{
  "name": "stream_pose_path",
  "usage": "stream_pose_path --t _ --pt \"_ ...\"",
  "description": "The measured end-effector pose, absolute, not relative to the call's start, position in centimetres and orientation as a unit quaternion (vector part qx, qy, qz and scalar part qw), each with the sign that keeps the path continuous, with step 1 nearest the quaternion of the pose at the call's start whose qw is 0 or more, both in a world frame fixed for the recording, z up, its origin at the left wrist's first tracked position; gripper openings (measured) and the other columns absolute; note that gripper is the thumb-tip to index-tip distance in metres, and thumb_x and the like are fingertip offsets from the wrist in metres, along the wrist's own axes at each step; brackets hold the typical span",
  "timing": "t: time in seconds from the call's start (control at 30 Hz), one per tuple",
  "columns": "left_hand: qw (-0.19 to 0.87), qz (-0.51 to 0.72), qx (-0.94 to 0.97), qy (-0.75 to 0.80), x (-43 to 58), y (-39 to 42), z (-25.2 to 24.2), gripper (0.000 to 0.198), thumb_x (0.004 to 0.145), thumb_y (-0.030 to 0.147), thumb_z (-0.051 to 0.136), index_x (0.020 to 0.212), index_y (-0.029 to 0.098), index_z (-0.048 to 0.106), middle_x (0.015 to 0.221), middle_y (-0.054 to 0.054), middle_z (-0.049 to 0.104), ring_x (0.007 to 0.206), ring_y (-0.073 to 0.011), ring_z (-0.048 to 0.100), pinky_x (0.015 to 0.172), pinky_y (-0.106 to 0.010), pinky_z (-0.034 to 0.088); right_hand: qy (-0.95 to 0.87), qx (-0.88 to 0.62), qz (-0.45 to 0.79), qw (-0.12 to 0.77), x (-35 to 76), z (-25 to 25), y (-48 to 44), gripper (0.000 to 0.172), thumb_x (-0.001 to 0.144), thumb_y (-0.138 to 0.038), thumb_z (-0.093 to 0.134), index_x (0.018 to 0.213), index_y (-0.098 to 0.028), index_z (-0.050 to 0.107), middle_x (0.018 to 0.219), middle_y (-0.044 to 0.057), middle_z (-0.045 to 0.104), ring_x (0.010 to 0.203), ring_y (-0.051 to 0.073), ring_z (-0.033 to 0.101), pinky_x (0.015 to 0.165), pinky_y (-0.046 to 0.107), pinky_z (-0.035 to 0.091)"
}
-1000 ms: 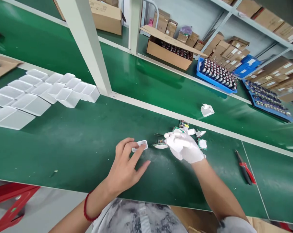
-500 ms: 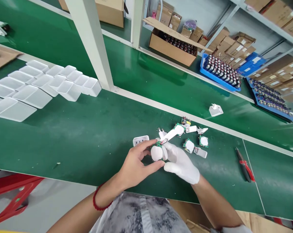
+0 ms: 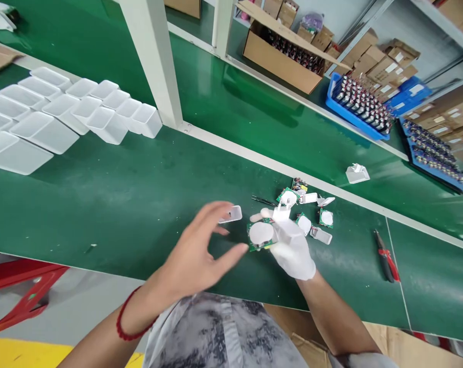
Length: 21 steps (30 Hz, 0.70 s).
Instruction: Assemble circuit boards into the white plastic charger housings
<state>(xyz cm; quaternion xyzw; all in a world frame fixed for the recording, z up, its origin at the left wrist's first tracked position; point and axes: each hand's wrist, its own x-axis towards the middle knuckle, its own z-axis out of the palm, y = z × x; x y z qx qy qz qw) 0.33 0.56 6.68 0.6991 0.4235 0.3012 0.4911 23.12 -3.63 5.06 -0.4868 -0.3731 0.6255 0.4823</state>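
My right hand [image 3: 292, 248], in a white glove, holds a green circuit board [image 3: 261, 233] with a round white pad facing up. A white plug piece [image 3: 282, 210] shows at the glove's fingers, joined to the board as far as I can see. Bare and empty, my left hand [image 3: 200, 250] has its fingers apart, its thumb tip close to the board's left edge. Beyond its fingertips lies a small white plastic shell [image 3: 235, 213], partly covered by them. Dark tweezers [image 3: 264, 200] lie just behind the right hand.
Several boards with white pads [image 3: 326, 218] and small white covers [image 3: 321, 235] lie right of my hands. Red-handled pliers [image 3: 387, 255] rest farther right. White bins [image 3: 43, 130] stand at the left, near a pale post [image 3: 150, 61]. Blue trays [image 3: 357, 110] hold parts at the back.
My left hand has let go of the board and moved left, its fingers spreading. The board stays in my right hand, turned more face up. The tweezers have come into view.
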Motion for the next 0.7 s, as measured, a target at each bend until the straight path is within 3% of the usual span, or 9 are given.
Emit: stream_pose_path --t 0.1,0.2,0.3,0.37,0.43,0.5,0.57,0.7 --pt "0.364 0.274 0.767 0.451 -0.7 2.3 4.9 0.068 0.084 0.036 0.065 0.146 0.026 0.038 0.149 -0.014 0.043 0.134 -0.037 0.044 0.101 -0.056 0.05 -0.334 -0.471 0.622 0.529 23.1 4.5 -2.8 0.054 0.072 -0.048 0.077 0.12 -0.027 0.064 0.133 0.01 0.061 0.115 0.029 0.061 0.098 0.047 0.051" --pt "0.398 0.204 0.806 0.387 -0.5 3.3 3.1 0.069 0.091 0.027 0.054 0.153 0.026 0.024 0.156 -0.011 0.037 0.144 -0.0319 0.032 0.11 -0.052 0.043 -0.318 -0.5 0.625 0.509 23.0 4.3 -2.0 0.054 0.077 -0.053 0.067 0.123 -0.026 0.06 0.139 0.01 0.057 0.128 0.031 0.053 0.105 0.05 0.045" --pt "0.416 0.182 0.808 0.376 -0.1 2.7 2.3 0.056 0.095 0.026 0.047 0.149 0.028 0.033 0.149 -0.008 0.047 0.138 -0.0269 0.043 0.109 -0.044 0.045 -0.319 -0.54 0.613 0.48 22.9 4.4 -1.7 0.063 0.078 -0.065 0.055 0.128 -0.026 0.056 0.138 0.011 0.057 0.134 0.033 0.047 0.107 0.052 0.043" --pt "0.419 0.172 0.8 0.393 -0.1 2.0 2.5 0.055 0.094 0.034 0.051 0.147 0.03 0.037 0.144 -0.008 0.051 0.122 -0.026 0.058 0.097 -0.039 0.053 -0.31 -0.553 0.61 0.476 23.0 4.5 -1.7 0.067 0.078 -0.069 0.051 0.129 -0.026 0.056 0.138 0.01 0.057 0.135 0.033 0.046 0.107 0.052 0.043" --pt "0.442 0.152 0.792 0.393 -0.1 1.5 2.7 0.07 0.089 0.04 0.06 0.151 0.032 0.029 0.145 -0.009 0.049 0.098 -0.0222 0.067 0.077 -0.033 0.059 -0.303 -0.55 0.616 0.475 23.2 4.5 -1.8 0.067 0.078 -0.069 0.052 0.129 -0.026 0.057 0.137 0.01 0.057 0.133 0.035 0.048 0.105 0.053 0.044" --pt "0.456 0.14 0.789 0.387 0.1 1.5 2.8 0.083 0.084 0.04 0.067 0.153 0.032 0.021 0.149 -0.011 0.044 0.085 -0.0198 0.068 0.064 -0.03 0.059 -0.313 -0.539 0.619 0.478 23.3 4.4 -1.8 0.065 0.075 -0.066 0.06 0.125 -0.025 0.06 0.135 0.011 0.059 0.13 0.036 0.051 0.103 0.053 0.045" --pt "0.445 0.149 0.787 0.4 0.7 1.7 2.6 0.077 0.083 0.033 0.068 0.149 0.029 0.029 0.147 -0.012 0.047 0.091 -0.0223 0.067 0.068 -0.033 0.058 -0.338 -0.523 0.604 0.497 23.3 4.2 -1.9 0.061 0.07 -0.062 0.07 0.118 -0.026 0.064 0.131 0.011 0.061 0.125 0.036 0.054 0.1 0.053 0.047" --pt "0.43 0.213 0.781 0.4 1.8 1.9 2.3 0.05 0.082 0.027 0.07 0.127 0.024 0.049 0.123 -0.01 0.062 0.113 -0.0279 0.06 0.088 -0.041 0.056 -0.419 -0.48 0.561 0.528 23.5 4.3 -2.3 0.054 0.065 -0.049 0.082 0.112 -0.029 0.066 0.12 0.008 0.066 0.115 0.034 0.06 0.096 0.053 0.05"
